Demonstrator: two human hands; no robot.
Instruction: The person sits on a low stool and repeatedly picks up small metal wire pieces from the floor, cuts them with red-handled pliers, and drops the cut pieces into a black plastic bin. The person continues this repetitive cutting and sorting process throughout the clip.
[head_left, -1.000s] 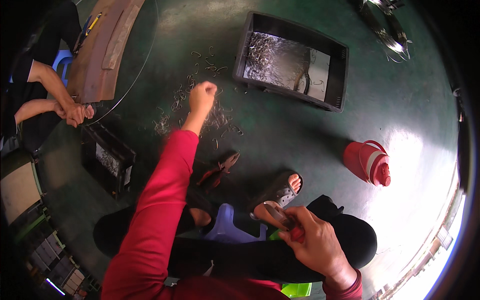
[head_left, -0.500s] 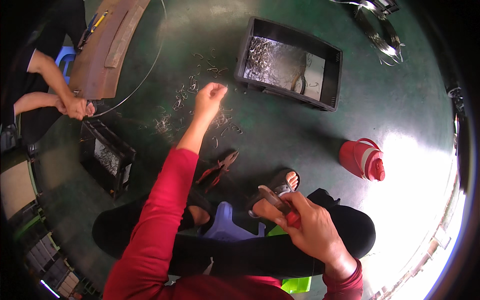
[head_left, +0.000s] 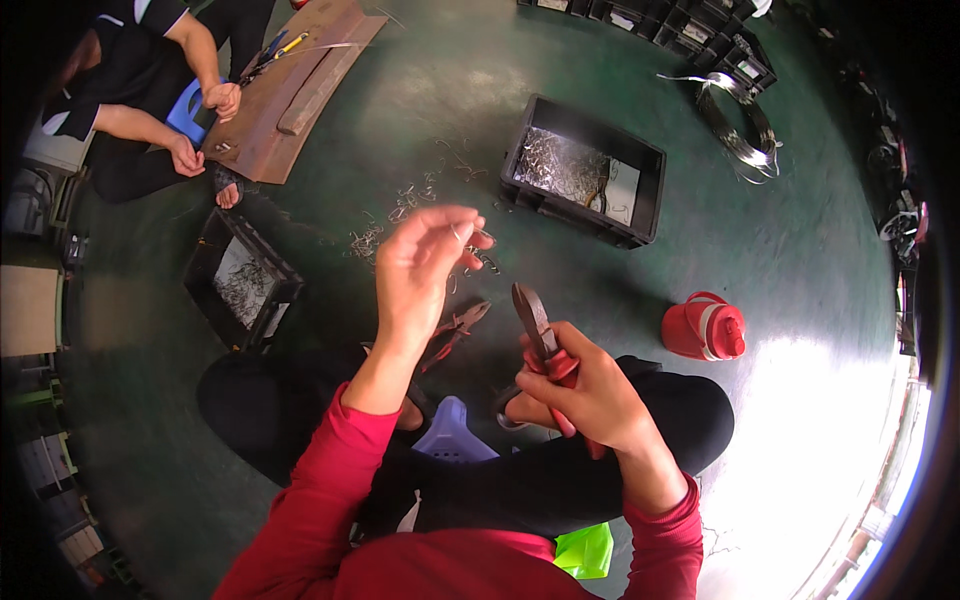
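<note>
My left hand (head_left: 425, 275) is raised in front of me, its fingertips pinching a small bent wire piece (head_left: 470, 238). My right hand (head_left: 585, 385) grips red-handled pliers (head_left: 538, 330), jaws pointing up and left toward the left hand. Both sleeves are red. Below the hands, a second pair of red-handled pliers (head_left: 455, 330) lies on the green floor near my feet. Loose wire pieces (head_left: 400, 210) are scattered on the floor beyond my left hand.
A black crate (head_left: 590, 175) with wire pieces stands ahead right, another black crate (head_left: 240, 280) at left. A red jug (head_left: 705, 328) is at right. Wire coils (head_left: 740, 110) lie far right. Another person (head_left: 140, 90) sits at upper left by a brown board (head_left: 290, 85).
My left hand drew back from the floor's wire pieces and rose toward me holding one. My right hand lifted the pliers up to meet it.
</note>
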